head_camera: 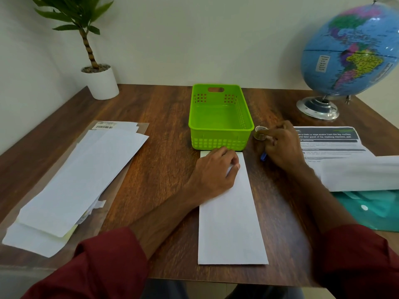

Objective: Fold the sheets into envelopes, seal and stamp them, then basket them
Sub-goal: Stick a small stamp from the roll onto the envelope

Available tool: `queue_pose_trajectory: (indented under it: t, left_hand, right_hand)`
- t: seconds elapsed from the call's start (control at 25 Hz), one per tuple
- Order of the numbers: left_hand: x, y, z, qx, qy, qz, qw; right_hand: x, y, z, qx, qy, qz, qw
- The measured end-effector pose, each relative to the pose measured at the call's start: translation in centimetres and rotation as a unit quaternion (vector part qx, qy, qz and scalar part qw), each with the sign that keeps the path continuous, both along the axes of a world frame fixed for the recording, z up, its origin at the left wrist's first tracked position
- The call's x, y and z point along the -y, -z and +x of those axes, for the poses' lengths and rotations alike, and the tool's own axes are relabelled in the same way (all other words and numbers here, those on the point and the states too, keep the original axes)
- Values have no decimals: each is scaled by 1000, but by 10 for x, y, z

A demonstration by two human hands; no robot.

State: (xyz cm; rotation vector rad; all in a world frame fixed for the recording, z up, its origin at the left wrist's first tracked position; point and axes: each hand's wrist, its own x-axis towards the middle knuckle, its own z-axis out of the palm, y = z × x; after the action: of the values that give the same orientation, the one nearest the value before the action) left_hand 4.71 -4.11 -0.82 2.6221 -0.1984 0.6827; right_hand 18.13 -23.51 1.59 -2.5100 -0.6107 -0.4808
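Observation:
A long white envelope (232, 221) lies lengthwise on the wooden table in front of me. My left hand (213, 171) rests on its far end with the fingers curled, and the thumb and fingers pinch a bit of the paper there. Just beyond stands the green plastic basket (220, 139), with nothing in it. To the right of the basket my right hand (282, 145) pinches a small round clear object (260, 133) on the table; I cannot tell whether it is a tape roll or a stamp. A blue tip (263, 156) sticks out under that hand.
A loose pile of white envelopes and sheets (71, 182) lies on the left. Printed sheets (332, 143) and a white stack over a teal folder (371, 208) lie on the right. A globe (349, 52) stands back right, a potted plant (97, 80) back left.

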Motion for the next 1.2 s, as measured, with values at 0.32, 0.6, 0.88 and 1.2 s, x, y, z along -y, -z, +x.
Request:
queue_pose_trajectory:
  t: [0.32,0.6,0.88,1.2]
  left_hand:
    - [-2,-2,1,-1,6,-26,1000]
    - [-8,-11,6,-15,-3,-198,980]
    - [-13,-26,9,-147,43,-511,846]
    - [-24,-41,2,-200,82,-619,755]
  right_hand:
    - [-12,-9,-13,35,-39,65,997]
    - [-22,-17,-56,46,-87,154,983]
    - [-27,-16,-93,17,-148,125,981]
    - [-29,-13,-97,88,-152,43,984]
